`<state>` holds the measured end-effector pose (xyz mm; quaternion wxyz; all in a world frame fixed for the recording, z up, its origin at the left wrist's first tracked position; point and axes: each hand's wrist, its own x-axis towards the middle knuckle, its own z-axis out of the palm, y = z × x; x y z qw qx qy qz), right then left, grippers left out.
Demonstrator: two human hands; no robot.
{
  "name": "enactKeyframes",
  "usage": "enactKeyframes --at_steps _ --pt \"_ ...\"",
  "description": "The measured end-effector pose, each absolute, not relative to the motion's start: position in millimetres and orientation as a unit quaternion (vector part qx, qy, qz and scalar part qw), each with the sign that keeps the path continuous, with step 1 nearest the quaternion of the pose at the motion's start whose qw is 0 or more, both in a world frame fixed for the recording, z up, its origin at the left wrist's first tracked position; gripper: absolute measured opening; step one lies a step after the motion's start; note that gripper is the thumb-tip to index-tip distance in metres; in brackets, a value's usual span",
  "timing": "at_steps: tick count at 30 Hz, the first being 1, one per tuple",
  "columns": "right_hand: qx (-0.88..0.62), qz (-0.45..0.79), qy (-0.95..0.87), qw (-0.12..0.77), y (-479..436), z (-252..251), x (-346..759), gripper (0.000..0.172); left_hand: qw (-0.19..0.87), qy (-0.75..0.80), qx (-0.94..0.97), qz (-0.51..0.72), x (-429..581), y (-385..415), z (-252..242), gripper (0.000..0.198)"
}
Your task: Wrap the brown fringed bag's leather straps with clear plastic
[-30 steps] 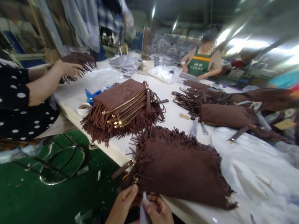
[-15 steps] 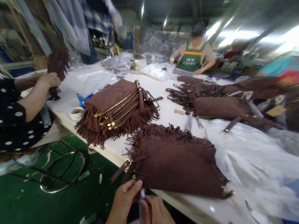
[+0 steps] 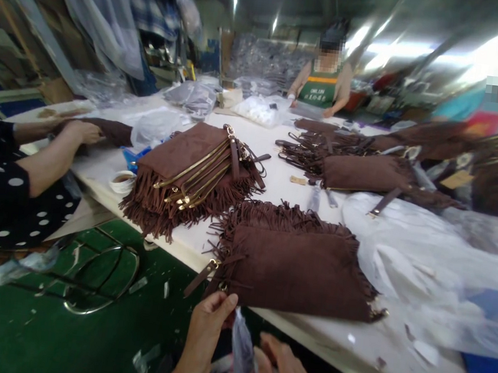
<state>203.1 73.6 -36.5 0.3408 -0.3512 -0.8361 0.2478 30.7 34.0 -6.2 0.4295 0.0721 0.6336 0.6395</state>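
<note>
A dark brown fringed bag [image 3: 297,272] lies flat at the table's front edge, its fringe on the far side. At its near left corner, my left hand [image 3: 208,324] pinches a dark brown strap, mostly hidden behind the thumb and fingers. From there a strip of clear plastic wrap [image 3: 241,346] hangs down towards my lap. My right hand [image 3: 285,371] is lower and to the right, fingers curled on the plastic's lower part. A short strap with a gold clasp [image 3: 201,276] sticks out past the bag's left side.
A stack of fringed bags with gold zips [image 3: 188,168] stands left of centre, beside a tape roll [image 3: 122,180]. More brown bags [image 3: 366,175] and plastic sheeting [image 3: 409,268] lie right. A co-worker's hands [image 3: 81,133] handle brown material at left; another person [image 3: 321,87] stands across the table.
My right hand has moved right and down, away from my left hand, and more of the plastic shows between them. The left co-worker's brown piece has gone from upright to lying down.
</note>
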Motion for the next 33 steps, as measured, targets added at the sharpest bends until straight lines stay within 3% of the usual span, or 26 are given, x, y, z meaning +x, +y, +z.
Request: enactKeyframes --at_steps 5,8,20,33 --pt "-0.399 0.568 -0.677 0.244 82.3 -11.7 157.3 0.035 0.426 0.626 0.081 0.648 30.8 31.0 -6.6 0.040" --pt "-0.405 0.669 -0.581 0.226 79.9 -8.2 137.1 0.032 0.417 0.615 0.068 0.665 32.4 29.7 -1.4 0.039" --pt "-0.474 0.729 -0.388 0.307 96.7 1.3 157.3 0.045 0.366 0.599 0.030 0.712 34.8 42.1 17.4 0.035" --pt "-0.400 0.771 -0.364 0.337 71.7 -7.6 118.9 0.037 0.432 0.554 0.035 0.711 37.9 42.3 7.6 0.033"
